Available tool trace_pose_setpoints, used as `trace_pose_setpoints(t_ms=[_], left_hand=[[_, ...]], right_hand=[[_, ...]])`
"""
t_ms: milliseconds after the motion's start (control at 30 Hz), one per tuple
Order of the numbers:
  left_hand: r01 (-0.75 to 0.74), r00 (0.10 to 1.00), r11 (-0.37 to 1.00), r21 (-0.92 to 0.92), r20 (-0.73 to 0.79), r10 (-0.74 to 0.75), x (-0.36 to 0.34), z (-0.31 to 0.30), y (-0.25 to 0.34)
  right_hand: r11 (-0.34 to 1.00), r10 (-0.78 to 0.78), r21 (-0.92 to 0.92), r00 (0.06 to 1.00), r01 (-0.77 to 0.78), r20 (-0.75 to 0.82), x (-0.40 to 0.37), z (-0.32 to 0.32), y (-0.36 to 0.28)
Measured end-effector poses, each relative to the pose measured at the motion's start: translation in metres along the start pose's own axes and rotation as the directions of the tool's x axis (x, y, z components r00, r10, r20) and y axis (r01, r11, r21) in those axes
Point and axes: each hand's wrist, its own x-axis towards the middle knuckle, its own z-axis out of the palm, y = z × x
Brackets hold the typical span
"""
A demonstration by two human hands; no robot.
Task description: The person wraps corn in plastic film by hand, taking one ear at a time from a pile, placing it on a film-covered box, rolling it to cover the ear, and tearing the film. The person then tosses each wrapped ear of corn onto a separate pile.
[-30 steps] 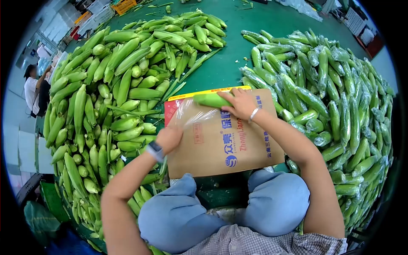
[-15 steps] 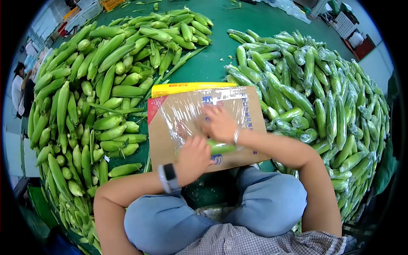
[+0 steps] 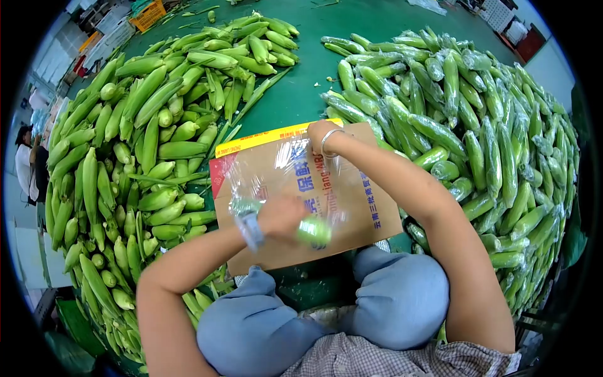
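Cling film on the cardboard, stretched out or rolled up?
Stretched out: the cling film spans the cardboard from the right hand to the corn in the left hand.

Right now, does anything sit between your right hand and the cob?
Only clear film, stretched over the cardboard box between them. The left hand holds the cob at the box's near edge; the right hand is at its far edge.

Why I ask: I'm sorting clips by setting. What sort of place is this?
Probably a produce packing floor: unwrapped corn ears heaped left, film-wrapped ears heaped right, a cling-film box between, and the left hand holding one ear.
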Motion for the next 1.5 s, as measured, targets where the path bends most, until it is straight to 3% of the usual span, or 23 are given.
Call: trace_pose_setpoints(t_ms=[167, 267, 367, 433, 533, 633, 667, 700, 733, 833, 867, 967, 1033, 1100, 1133, 1167, 1200, 1233, 1300, 1367, 1433, 1467, 1500], left_hand=[[-0.196, 0.517, 0.891, -0.410, 0.729, 0.449, -0.058, 0.029, 0.010], [0.503, 0.823, -0.127, -0.855, 0.428, 0.375, -0.120, 0.038, -0.026], [0.010, 0.999, -0.733, -0.681, -0.020, 0.032, -0.132, 0.065, -0.026], [-0.233, 0.965, -0.648, -0.725, -0.091, -0.246, -0.107, 0.047, -0.003], [-0.725, 0.633, -0.360, -0.587, -0.364, -0.683, -0.075, 0.005, 0.049], [-0.751, 0.238, 0.226, -0.620, -0.574, -0.783, -0.073, 0.007, 0.035], [-0.735, 0.101, 0.313, -0.601, -0.553, -0.827, -0.076, 0.002, 0.032], [-0.568, -0.079, 0.506, -0.649, -0.569, -0.819, -0.060, 0.024, 0.011], [-0.416, 0.061, 0.519, -0.747, -0.592, -0.804, -0.072, 0.010, 0.013], [0.130, 0.461, 0.499, -0.857, -0.393, -0.796, -0.066, 0.000, 0.023], [-0.081, 0.656, 0.497, -0.864, -0.421, -0.626, -0.047, 0.009, 0.024], [-0.329, 0.856, 0.114, -0.938, -0.346, -0.384, -0.046, 0.027, 0.029], [-0.355, 0.872, -0.151, -0.923, -0.269, -0.409, -0.063, 0.051, 0.002], [-0.069, -0.039, 0.719, -0.692, -0.718, -0.695, -0.107, 0.104, -0.044], [0.248, -0.154, 0.382, -0.890, -0.426, -0.892, -0.142, 0.135, -0.057], [0.162, -0.385, 0.552, -0.818, -0.568, -0.728, -0.168, 0.176, -0.074], [0.533, -0.202, 0.259, -0.805, -0.418, -0.886, -0.205, 0.205, -0.082], [0.627, -0.004, 0.334, -0.704, -0.431, -0.902, -0.232, 0.241, -0.091], [0.735, 0.438, 0.524, -0.431, -0.288, -0.851, -0.278, 0.319, -0.112], [0.747, 0.447, 0.478, -0.462, -0.183, -0.876, -0.280, 0.315, -0.120], [0.847, 0.403, 0.367, -0.385, 0.015, -0.915, -0.266, 0.301, -0.133], [0.820, 0.461, 0.434, -0.373, -0.021, -0.887, -0.268, 0.313, -0.150], [0.761, 0.470, 0.443, -0.474, -0.067, -0.880, -0.266, 0.299, -0.143]], right_hand=[[0.981, -0.060, 0.177, 0.995, 0.074, -0.081, -0.012, 0.029, 0.018], [0.920, -0.217, 0.247, 0.921, 0.304, -0.325, -0.062, 0.049, 0.015], [0.653, -0.535, 0.546, 0.830, 0.525, -0.158, -0.105, 0.061, -0.021], [0.077, -0.633, 0.941, 0.745, 0.329, -0.209, -0.128, 0.076, -0.070], [-0.335, -0.723, 0.826, 0.686, -0.453, 0.083, -0.162, 0.076, -0.104], [0.261, -0.510, 0.905, 0.748, -0.337, 0.426, -0.162, 0.060, -0.077], [0.515, -0.480, 0.751, 0.865, 0.412, -0.145, -0.156, 0.062, -0.068], [0.557, -0.364, 0.702, 0.890, 0.444, -0.274, -0.163, 0.045, -0.066], [0.899, -0.105, 0.332, 0.875, 0.287, -0.472, -0.172, 0.033, -0.068], [0.880, -0.469, -0.371, 0.416, 0.297, -0.779, -0.175, 0.000, -0.039], [0.799, -0.599, -0.536, 0.278, 0.273, -0.751, -0.179, -0.015, -0.042], [0.860, -0.500, -0.378, 0.421, 0.342, -0.757, -0.189, -0.007, -0.025], [0.970, -0.044, 0.115, 0.620, 0.215, -0.783, -0.206, 0.016, 0.026], [0.971, 0.158, 0.228, 0.514, 0.075, -0.843, -0.236, 0.027, 0.105], [0.869, 0.462, 0.479, 0.548, -0.122, -0.697, -0.262, 0.026, 0.150], [0.695, 0.707, 0.650, 0.456, -0.307, -0.541, -0.291, 0.027, 0.220], [0.871, 0.488, 0.485, 0.228, -0.074, -0.842, -0.304, 0.016, 0.214], [0.542, 0.840, 0.716, 0.296, -0.440, -0.454, -0.353, 0.015, 0.299], [0.404, 0.893, 0.915, 0.226, -0.022, -0.389, -0.394, 0.026, 0.413], [0.247, 0.874, 0.858, 0.278, 0.450, -0.398, -0.372, 0.003, 0.393], [0.392, 0.324, 0.724, 0.651, 0.568, -0.687, -0.315, 0.012, 0.356], [0.741, 0.422, 0.645, 0.618, 0.187, -0.663, -0.272, -0.014, 0.238], [0.350, 0.582, 0.930, 0.753, 0.108, -0.307, -0.238, -0.024, 0.175]])
